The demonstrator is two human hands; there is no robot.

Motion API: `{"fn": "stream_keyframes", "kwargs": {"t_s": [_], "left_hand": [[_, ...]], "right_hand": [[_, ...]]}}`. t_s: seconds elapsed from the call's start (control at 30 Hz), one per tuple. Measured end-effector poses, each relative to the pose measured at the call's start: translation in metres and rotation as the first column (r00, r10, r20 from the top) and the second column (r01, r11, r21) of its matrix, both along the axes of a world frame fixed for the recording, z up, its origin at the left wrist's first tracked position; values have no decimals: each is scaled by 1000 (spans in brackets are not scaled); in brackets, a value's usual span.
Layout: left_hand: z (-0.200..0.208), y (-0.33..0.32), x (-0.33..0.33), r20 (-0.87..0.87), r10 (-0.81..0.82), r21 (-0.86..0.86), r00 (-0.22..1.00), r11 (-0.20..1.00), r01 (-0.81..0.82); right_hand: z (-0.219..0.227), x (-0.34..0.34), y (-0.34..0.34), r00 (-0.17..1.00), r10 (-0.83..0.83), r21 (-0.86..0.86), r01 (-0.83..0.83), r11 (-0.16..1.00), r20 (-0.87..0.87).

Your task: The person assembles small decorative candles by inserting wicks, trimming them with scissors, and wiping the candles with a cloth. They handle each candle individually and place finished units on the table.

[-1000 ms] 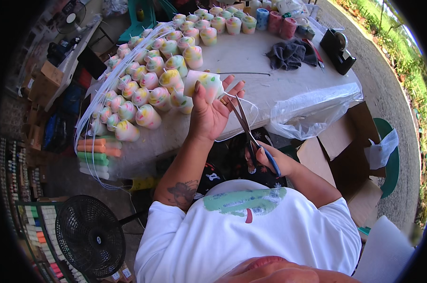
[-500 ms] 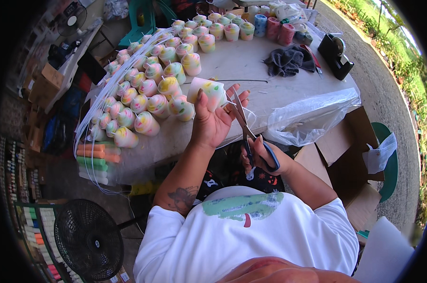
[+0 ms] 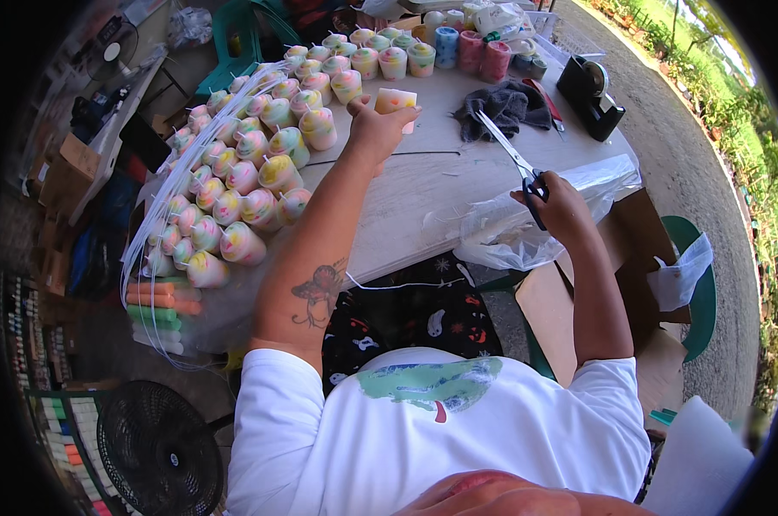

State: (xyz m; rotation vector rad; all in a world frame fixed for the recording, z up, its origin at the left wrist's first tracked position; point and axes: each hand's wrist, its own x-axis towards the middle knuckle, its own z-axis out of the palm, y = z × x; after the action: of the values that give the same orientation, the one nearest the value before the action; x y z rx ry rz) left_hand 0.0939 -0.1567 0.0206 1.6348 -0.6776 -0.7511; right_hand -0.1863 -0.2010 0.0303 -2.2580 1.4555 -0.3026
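At the white table [image 3: 436,185], I am holding two things.
My left hand [image 3: 377,136] grips a candle [image 3: 396,101] beside the rows of candles [image 3: 288,147]; I can't tell if it touches the table. My right hand [image 3: 562,206] holds the scissors [image 3: 519,160], pointing them at the dark cloth [image 3: 518,107].

Our left arm [image 3: 341,211], a tattoo [image 3: 317,297] on its forearm, extends over the table's [image 3: 406,185] near edge, our left hand [image 3: 377,132] closed in a grip. Our right arm [image 3: 602,292] reaches forward, our right hand [image 3: 566,206] curled near the near right corner.
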Motion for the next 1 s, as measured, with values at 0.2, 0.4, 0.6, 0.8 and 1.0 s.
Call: {"fn": "stream_keyframes", "kwargs": {"t_s": [0.2, 0.4, 0.6, 0.8, 1.0], "left_hand": [[6, -76, 35, 791, -559, 611, 248, 741, -278], [-22, -83, 39, 836, -543, 543, 83, 793, -276], [68, 72, -49, 661, -735, 455, 152, 553, 698], [119, 256, -23, 595, -762, -80, -256, -374, 924], [91, 363, -33, 704, -706, -292, -81, -392, 873]], "right_hand": [[-19, -6, -15, 998, 55, -63, -53, 997, 24], [-43, 7, -40, 993, 93, -155, -81, 984, 67], [-63, -1, -64, 994, -4, -363, -35, 931, -107], [-48, 30, -4, 977, 185, -369, -210, 906, -102], [-47, 62, 46, 899, 437, -188, -423, 886, 37]]}}
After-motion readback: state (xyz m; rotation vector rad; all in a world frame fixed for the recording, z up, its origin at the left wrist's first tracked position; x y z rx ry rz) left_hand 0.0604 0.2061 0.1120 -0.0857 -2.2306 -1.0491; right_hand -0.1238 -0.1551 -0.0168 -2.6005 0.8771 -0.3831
